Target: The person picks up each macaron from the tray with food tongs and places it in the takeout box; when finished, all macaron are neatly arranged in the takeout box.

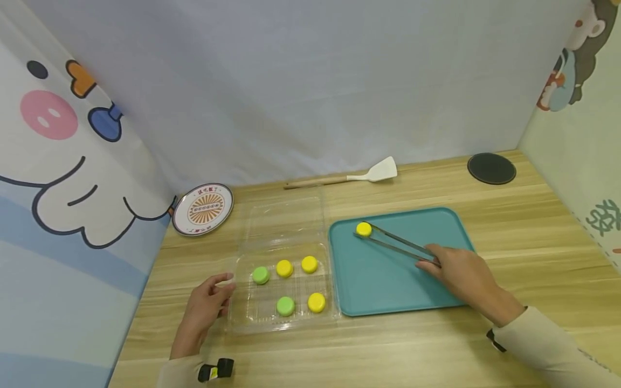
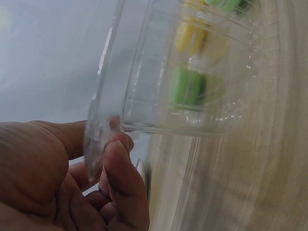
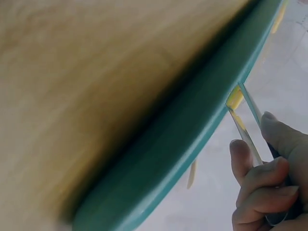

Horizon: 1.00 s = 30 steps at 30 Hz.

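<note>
My right hand (image 1: 463, 272) grips metal tongs (image 1: 405, 249) over the teal tray (image 1: 402, 285). Between the tong tips is a yellow macaron (image 1: 364, 229), near the tray's far left corner. In the right wrist view the tray's rim partly hides that macaron (image 3: 235, 98). To the left, an opened clear plastic box (image 1: 259, 318) holds green and yellow macarons: two green, such as the front one (image 1: 285, 306), and three yellow, one at the front right (image 1: 316, 302). With thumb and fingers my left hand (image 2: 96, 178) pinches the box's rim at its left side.
The box's clear lid (image 1: 286, 215) lies folded back toward the wall. Behind it rests a white spatula (image 1: 380, 170) with a wooden handle. A patterned plate (image 1: 204, 210) leans at the back left, and a black round mat (image 1: 491, 168) lies at the back right.
</note>
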Motion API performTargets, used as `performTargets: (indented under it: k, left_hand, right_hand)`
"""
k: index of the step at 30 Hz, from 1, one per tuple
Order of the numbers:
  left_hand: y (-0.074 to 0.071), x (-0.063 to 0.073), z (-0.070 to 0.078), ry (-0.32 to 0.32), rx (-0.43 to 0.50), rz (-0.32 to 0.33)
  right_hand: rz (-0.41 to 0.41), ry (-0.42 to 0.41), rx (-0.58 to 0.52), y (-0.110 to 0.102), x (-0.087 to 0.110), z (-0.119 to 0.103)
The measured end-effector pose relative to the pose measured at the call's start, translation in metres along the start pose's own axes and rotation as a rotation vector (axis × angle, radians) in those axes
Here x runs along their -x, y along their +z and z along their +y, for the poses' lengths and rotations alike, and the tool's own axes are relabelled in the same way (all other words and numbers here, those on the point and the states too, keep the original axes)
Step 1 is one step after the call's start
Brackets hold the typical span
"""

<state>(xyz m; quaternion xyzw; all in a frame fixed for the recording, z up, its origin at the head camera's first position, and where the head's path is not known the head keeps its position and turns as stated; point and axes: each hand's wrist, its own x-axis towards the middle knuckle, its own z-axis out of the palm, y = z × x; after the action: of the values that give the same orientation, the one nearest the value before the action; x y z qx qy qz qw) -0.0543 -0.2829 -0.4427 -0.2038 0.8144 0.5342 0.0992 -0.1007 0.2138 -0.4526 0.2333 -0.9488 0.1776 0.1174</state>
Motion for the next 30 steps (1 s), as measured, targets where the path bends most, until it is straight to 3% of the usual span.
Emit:
performTargets:
  k: [6,16,30]
  left_hand:
    - [0.0,0.001,-0.001,0.002,-0.002,-0.004]
    - [-0.001,-0.002,0.002,0.007,-0.006,-0.009]
    - [-0.001,0.001,0.003,0.008,-0.011,-0.007]
  right_hand:
    - [0.037,-0.038,-0.009,-0.004,-0.005,-0.009]
    - [0.069,-0.13,-0.036,-0.012,-0.025,-0.041]
    - [-0.004,-0.29,-0.099,-0.002,-0.04,-0.091]
